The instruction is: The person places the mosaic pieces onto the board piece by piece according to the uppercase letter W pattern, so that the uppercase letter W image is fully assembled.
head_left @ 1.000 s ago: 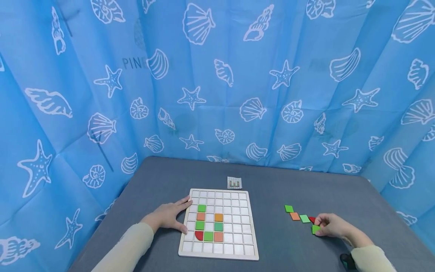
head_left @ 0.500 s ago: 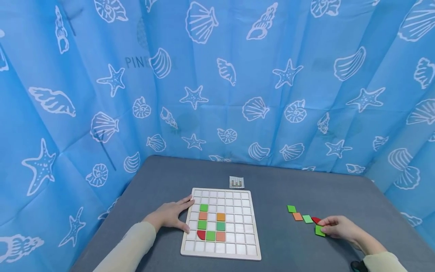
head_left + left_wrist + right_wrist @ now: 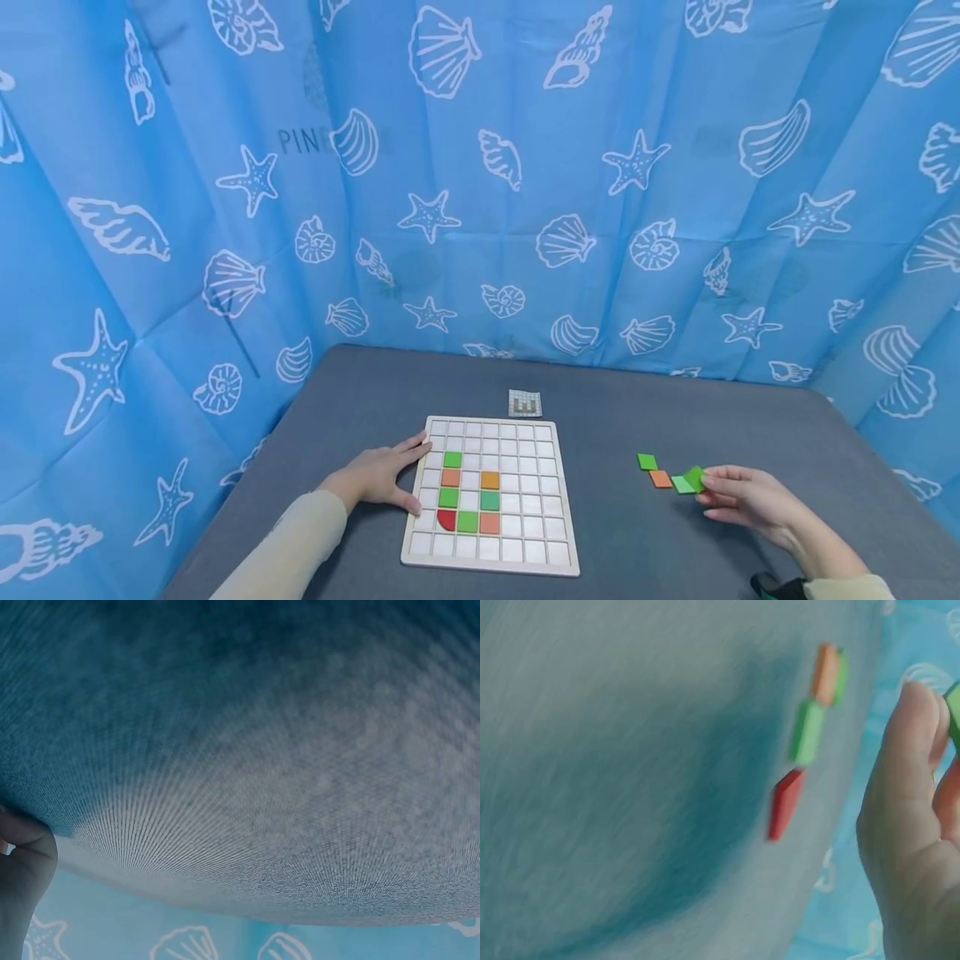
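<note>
A pale gridded board lies on the grey table with several coloured tiles in its cells, among them a red quarter-round tile and an orange tile. My left hand rests at the board's left edge, thumb and fingers spread. On the right, my right hand pinches a green tile above the table. In the right wrist view the held tile shows at the fingertips, and a red tile lies on the table beside a light green tile.
Left of my right hand are a green tile, an orange tile and a light green tile. A small pattern card lies behind the board. A blue shell-print curtain surrounds the table. A dark object is near my right wrist.
My right hand has lifted the green tile off the table and moved it up beside the light green tile, now covering the red tile in the head view. My left hand stays at the board.
</note>
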Tool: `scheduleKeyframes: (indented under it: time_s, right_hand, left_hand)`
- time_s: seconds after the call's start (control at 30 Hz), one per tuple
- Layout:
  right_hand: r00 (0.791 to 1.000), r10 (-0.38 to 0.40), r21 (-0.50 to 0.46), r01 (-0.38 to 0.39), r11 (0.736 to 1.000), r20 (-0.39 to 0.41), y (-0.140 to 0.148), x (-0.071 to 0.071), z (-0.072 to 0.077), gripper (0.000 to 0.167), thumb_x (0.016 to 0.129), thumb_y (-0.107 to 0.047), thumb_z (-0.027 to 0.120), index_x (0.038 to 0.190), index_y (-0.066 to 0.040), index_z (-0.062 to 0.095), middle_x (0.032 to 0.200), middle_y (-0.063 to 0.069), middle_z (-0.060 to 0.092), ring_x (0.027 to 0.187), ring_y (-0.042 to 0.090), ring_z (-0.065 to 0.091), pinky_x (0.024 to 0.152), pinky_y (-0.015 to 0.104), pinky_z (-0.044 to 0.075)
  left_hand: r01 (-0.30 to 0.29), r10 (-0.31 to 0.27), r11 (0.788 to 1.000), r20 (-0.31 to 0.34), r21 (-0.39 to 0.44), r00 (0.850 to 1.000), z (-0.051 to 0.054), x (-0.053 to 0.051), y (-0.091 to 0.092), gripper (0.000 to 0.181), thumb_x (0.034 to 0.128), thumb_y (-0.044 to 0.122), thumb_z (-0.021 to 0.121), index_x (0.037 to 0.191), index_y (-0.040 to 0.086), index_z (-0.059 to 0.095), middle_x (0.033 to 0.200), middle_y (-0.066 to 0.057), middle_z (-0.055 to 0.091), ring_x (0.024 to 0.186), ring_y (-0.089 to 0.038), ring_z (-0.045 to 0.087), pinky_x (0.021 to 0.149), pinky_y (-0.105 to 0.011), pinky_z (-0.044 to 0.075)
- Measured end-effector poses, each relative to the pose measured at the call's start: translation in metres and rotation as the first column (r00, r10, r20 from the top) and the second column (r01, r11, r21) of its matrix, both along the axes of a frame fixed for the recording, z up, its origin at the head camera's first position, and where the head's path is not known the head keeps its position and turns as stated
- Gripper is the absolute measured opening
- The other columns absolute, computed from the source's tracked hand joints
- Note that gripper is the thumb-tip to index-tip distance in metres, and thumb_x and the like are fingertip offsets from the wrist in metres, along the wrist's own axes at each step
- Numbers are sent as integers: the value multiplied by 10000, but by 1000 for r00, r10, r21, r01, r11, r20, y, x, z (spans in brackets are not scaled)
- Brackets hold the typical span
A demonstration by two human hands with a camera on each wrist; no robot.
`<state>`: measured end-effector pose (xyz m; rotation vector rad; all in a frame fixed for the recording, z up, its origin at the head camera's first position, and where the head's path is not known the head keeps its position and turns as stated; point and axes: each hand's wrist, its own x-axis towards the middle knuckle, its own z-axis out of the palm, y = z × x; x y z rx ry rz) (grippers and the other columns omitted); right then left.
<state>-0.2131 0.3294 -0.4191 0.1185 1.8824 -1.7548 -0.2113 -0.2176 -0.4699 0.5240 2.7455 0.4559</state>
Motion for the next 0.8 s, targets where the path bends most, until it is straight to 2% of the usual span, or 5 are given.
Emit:
scheduleKeyframes:
  time_s: [0.17,0.33,0.43,0.57,0.8]
  right_hand:
    - [999,31,-98,-30,995,14,-13,7,10,136,1027,-140,501,1002,-49,599,917,63,686,864,171,699,810,333,546]
    - [997,83,-155,-83,985,-3,-26,12,18,173,1053,-146,435,1044,-37,568,936,72,693,854,160,699,801,307,546]
    - [995,96,-140,-99,985,-26,-33,13,21,183,1055,-139,423,1070,-19,561,931,71,685,832,152,691,787,301,549]
    - [994,101,-64,-104,993,-48,-42,15,23,235,1055,-112,404,1150,51,543,906,70,663,815,155,667,783,308,549]
    - [983,159,-15,-161,987,-89,-53,16,25,404,1050,-102,403,1314,200,354,932,63,613,817,162,602,785,322,535]
  left_hand:
    - [2,-2,1000,-1,-1,1000,-2,0,-1,1013,730,613,753,1542,197,311,1609,-1,204,1354,-401,373,1034,-570,331]
    - [-1,1,1000,1,-5,1000,-2,-1,-1,1027,726,625,749,1545,192,304,1610,-10,202,1360,-394,366,1037,-567,328]
    - [-9,9,1000,4,-6,1000,-1,0,0,1026,725,618,755,1544,195,304,1609,-7,206,1363,-389,363,1038,-567,328]
    - [-22,22,1000,13,-2,1000,1,1,1,1011,728,606,760,1543,211,310,1608,10,208,1364,-388,362,1040,-568,325]
    - [-13,13,1000,4,-12,1000,1,1,1,994,737,601,757,1541,219,315,1609,18,204,1355,-396,372,1039,-567,326]
